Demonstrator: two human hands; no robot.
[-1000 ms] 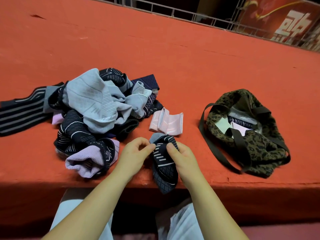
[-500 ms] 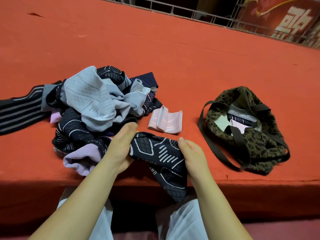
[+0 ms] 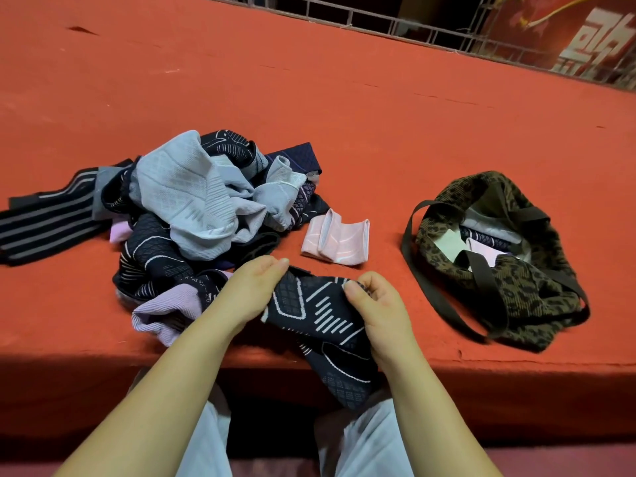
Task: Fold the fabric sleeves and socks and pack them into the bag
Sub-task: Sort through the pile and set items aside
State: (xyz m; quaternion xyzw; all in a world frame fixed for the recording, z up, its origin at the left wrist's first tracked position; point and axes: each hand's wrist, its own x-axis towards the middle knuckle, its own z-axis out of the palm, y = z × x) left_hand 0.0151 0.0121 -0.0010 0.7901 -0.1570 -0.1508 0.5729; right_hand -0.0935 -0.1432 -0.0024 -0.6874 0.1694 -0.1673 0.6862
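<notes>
Covering nearly the whole view, the worktop is a broad slab under rough orange-red cloth, its near edge dropping into shadow. On its left part lies the pile of soft knit sleeves and socks, heaped loosely: pale grey ribbed pieces on top, dark navy ones with white line patterns beneath, a lilac ribbed piece at the near side. A flat dark striped band stretches out from the pile toward the left edge. To the right, well apart from the pile, sits the bag, a slumped soft tote in brown leopard print with dark straps, its mouth open and several folded pieces showing inside. Between pile and bag lies a pink sleeve, folded flat into a small rectangle.

Both bare forearms reach forward from the bottom of the view. The left hand lies with its back upward, fingers curled over the left end of the dark sleeve. The right hand pinches the sleeve's upper right edge, thumb on top. The hands are a little apart, with the cloth between them.

That sleeve is navy knit with white bars and a diamond mesh panel. Its upper part rests at the worktop's near edge; the rest hangs over the edge toward the person's pale trousers.
</notes>
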